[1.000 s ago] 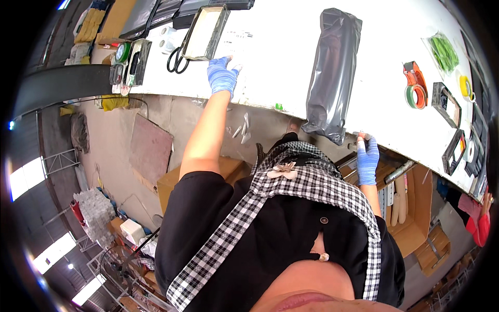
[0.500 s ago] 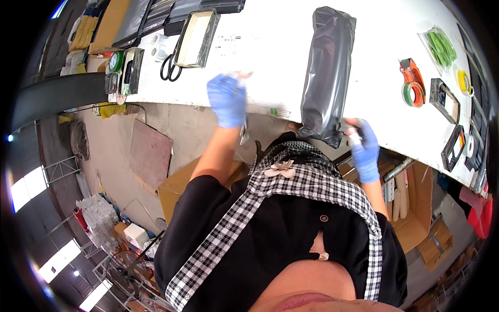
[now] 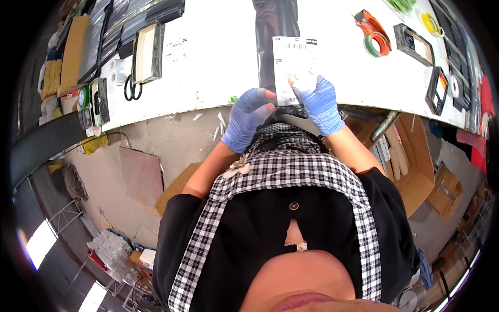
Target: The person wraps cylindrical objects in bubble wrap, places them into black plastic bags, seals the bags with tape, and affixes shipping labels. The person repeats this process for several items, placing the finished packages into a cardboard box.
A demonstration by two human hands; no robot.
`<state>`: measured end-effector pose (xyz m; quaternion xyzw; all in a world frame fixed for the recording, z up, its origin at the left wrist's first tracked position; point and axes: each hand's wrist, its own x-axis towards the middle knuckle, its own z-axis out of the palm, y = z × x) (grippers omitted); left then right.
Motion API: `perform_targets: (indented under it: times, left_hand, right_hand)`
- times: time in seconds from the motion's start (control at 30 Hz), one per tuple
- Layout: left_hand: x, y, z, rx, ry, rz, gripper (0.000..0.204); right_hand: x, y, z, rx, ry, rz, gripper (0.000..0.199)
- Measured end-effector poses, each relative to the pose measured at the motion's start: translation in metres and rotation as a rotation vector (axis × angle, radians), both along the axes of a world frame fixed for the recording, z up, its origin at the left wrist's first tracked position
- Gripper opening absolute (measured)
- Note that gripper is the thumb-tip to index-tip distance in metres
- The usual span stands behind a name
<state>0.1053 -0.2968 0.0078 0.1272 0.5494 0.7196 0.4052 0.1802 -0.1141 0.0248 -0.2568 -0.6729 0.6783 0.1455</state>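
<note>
1. Leftmost, along the table's [image 3: 218,57] far-left edge: stacked dark flat items, a tan block, small devices; too small to identify.
2. Next right: black-handled scissors [image 3: 131,87] flat on the white surface, beside a dark-framed rectangular tray [image 3: 148,52].
3. Near centre: left hand [image 3: 248,118], blue-gloved, just past the table's near edge, fingers curled with thumb and fingertips pinching the lower left corner of a white printed label [image 3: 294,67]. Clenched lightly on the sheet, not on anything else.
4. Centre: label held upright above the near end of a long dark grey plastic mailer bag [image 3: 275,26] lying across the table. Touching the bag or just above it, cannot tell.
5. Right of centre: right hand [image 3: 318,100], also blue-gloved, gripping the label's lower right edge, finger along its face.
6. Judged progress: bag laid out, label in both hands over it, apparently not yet stuck down; whether backing is peeled, cannot tell.
7. Further right: orange tape dispenser [image 3: 371,36], dark frames [image 3: 413,44], open cardboard box [image 3: 410,156] below the table.
</note>
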Motion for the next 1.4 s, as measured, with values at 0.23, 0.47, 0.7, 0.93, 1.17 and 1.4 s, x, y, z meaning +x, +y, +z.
perform_targets:
  times: [0.23,0.47,0.7,0.93,1.17,1.4]
  left_hand:
    - [0.016,0.017,0.006,-0.021,-0.029,0.007,0.012]
    - [0.022,0.025,0.009,-0.087,0.028,0.003,0.007]
    - [0.025,0.03,0.016,-0.064,-0.04,-0.017,0.002]
    - [0.026,0.032,0.021,-0.082,0.12,0.028,0.003]
    - [0.025,0.031,0.009,-0.129,0.501,0.073,0.008]
    - [-0.013,-0.023,-0.002,-0.539,0.633,0.131,0.009]
  right_hand:
    - [0.015,0.002,0.001,0.032,0.04,-0.081,0.029]
    - [0.023,0.004,0.003,-0.031,0.008,-0.095,0.026]
    - [0.021,0.008,-0.017,0.014,-0.01,-0.147,0.038]
    - [0.035,0.005,0.019,0.625,0.312,0.057,0.033]
    - [0.041,-0.002,0.014,0.687,0.348,0.117,0.013]
    - [0.035,0.047,-0.001,-0.101,-0.115,-0.163,0.024]
